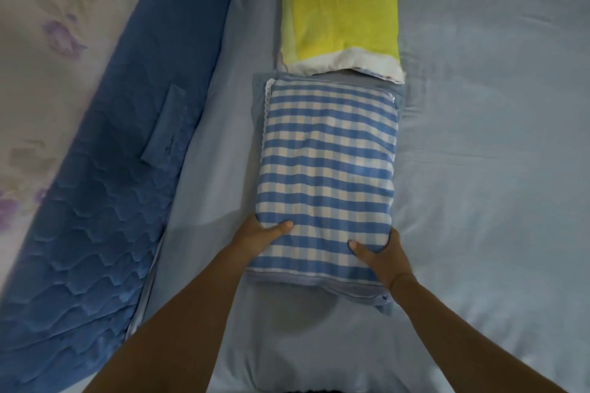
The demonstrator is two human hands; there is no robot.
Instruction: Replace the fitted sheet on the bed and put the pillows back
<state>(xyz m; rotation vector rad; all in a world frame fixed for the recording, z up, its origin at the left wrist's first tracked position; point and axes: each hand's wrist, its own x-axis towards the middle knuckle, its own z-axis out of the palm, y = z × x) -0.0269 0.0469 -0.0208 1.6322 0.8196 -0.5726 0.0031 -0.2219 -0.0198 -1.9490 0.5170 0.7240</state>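
A blue-and-white checked pillow (pixel 329 166) lies on the pale blue fitted sheet (pixel 495 153) in the middle of the view. My left hand (pixel 260 236) grips its near left corner, thumb on top and fingers tucked under. My right hand (pixel 381 255) grips the near right corner the same way. Just beyond it, end to end, lies a yellow-green pillow (pixel 341 3) with a white end. The sheet looks smooth, with light creases around the pillows.
A dark blue quilted padded rail (pixel 95 201) runs diagonally along the left side of the bed. Past it at the far left is a pale cloth with purple flowers (pixel 41 41). The sheet stretches wide to the right of the pillows.
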